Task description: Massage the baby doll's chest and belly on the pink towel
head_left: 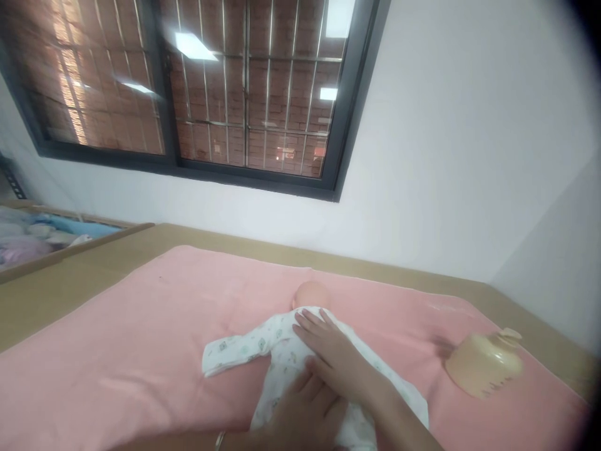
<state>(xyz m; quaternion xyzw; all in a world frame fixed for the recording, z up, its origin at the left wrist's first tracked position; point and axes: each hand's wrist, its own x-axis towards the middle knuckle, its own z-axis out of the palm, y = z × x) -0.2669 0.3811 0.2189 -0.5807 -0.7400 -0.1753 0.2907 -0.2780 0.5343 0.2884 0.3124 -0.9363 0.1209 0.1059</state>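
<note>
A baby doll lies on its back on a pink towel (pixel 141 338), its bald head (pixel 310 294) pointing away from me. It wears a white printed sleepsuit (pixel 244 346) with one sleeve stretched out to the left. My right hand (pixel 331 352) lies flat on the doll's chest, fingers stretched out. My left hand (pixel 305 413) rests lower on the doll's belly, fingers flat against the cloth; its lower part is cut off by the frame edge.
A beige plastic bowl-like part (pixel 486 363) lies on the towel at the right. The towel covers a tan table (pixel 56 294) against a white wall. A box of folded cloths (pixel 42 238) stands at far left. A barred window (pixel 211 88) is above.
</note>
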